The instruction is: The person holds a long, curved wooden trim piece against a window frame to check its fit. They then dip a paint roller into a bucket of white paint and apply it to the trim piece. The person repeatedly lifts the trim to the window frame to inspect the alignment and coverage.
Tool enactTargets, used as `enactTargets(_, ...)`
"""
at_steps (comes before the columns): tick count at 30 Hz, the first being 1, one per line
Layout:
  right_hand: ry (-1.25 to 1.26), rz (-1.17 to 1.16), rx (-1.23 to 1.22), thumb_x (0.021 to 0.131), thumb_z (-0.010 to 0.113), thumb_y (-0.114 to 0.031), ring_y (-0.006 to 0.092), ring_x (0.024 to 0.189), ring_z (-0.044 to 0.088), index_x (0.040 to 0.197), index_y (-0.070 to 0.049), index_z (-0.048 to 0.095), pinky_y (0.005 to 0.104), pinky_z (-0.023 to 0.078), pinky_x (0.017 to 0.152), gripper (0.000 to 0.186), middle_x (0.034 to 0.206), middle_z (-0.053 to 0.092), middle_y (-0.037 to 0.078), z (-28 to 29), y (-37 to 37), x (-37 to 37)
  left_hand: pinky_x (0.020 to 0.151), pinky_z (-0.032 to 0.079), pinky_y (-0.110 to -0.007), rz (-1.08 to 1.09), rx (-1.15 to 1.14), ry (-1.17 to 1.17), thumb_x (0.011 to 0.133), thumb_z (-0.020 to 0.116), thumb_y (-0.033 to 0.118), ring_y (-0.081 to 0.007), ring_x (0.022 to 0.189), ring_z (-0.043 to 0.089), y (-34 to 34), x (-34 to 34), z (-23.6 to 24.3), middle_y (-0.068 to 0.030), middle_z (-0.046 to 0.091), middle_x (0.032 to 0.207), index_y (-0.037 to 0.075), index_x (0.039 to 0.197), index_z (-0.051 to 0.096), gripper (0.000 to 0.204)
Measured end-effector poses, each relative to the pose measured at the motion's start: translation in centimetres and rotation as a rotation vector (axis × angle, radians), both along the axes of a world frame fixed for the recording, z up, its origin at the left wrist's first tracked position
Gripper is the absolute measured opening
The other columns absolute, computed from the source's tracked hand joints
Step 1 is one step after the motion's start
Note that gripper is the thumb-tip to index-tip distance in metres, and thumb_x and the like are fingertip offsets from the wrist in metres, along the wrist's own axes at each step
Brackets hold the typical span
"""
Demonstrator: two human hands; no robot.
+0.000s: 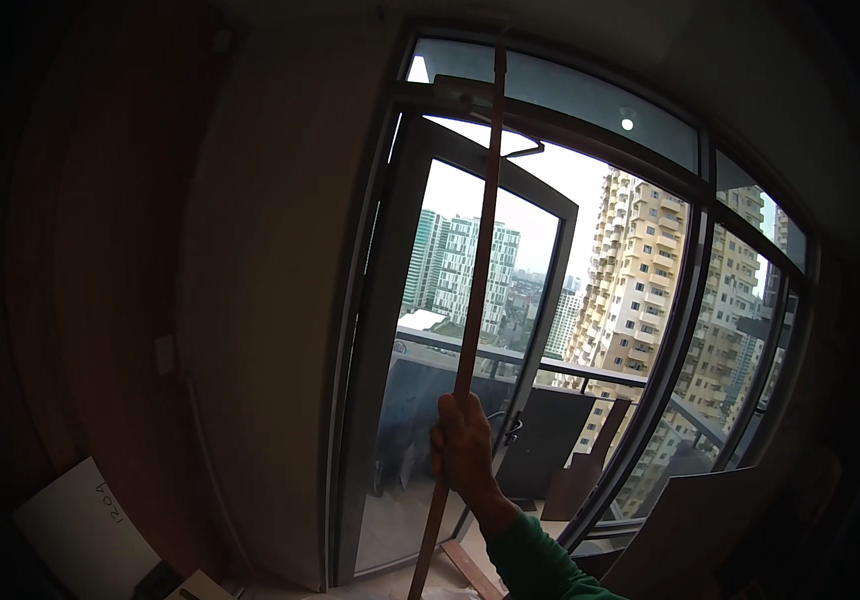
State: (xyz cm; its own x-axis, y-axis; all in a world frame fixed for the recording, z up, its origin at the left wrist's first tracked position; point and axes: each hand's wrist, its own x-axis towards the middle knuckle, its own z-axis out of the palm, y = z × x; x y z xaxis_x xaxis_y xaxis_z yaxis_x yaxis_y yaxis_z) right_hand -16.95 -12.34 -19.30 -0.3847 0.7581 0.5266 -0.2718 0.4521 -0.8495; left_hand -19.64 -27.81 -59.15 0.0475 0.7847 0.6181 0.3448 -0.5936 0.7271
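Note:
My right hand, at the end of a green sleeve, is wrapped round a long, thin brown pole. The pole stands nearly upright with a slight tilt, its top leaning to the right. Its upper end reaches the window frame's top in the picture; whether it touches anything there I cannot tell. Below my fist the shaft runs down past the lower edge, so its bottom end is hidden. Behind it is a dark-framed glass door, standing ajar. My left hand is out of sight.
A door closer arm spans the gap above the door. Beyond lie a balcony railing and leaning dark panels. A plank lies on the floor. Boards lean at the lower right, and a pale board stands lower left.

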Motion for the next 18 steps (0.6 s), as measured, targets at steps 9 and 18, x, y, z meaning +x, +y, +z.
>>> enactTargets(9, -0.006, 0.015, -0.014, 0.104, 0.060, -0.044, 0.0074, 0.044, 0.043, 0.101, -0.013, 0.045, 0.0256, 0.038, 0.035, 0.035, 0.066, 0.046, -0.001, 0.3, -0.3, -1.1, 0.080, 0.052, -0.045, 0.031, -0.147, -0.086, 0.100, 0.058, 0.010, -0.0352, 0.090, 0.066, 0.2, -0.3, -2.1, -0.0194, 0.066, 0.099, 0.003, 0.114, 0.069, 0.019)
enactTargets(18, -0.013, 0.001, 0.036, 0.106, 0.056, -0.043, 0.0095, 0.038, 0.047, 0.099, -0.013, 0.044, 0.0251, 0.038, 0.033, 0.033, 0.064, 0.047, -0.001, 0.3, 0.2, -2.6, 0.080, 0.052, -0.046, 0.003, -0.312, -0.231, 0.100, 0.057, 0.010, -0.0362, 0.091, 0.066, -1.6, -0.9, 2.5, -0.0199, 0.066, 0.100, 0.003, 0.117, 0.068, 0.021)
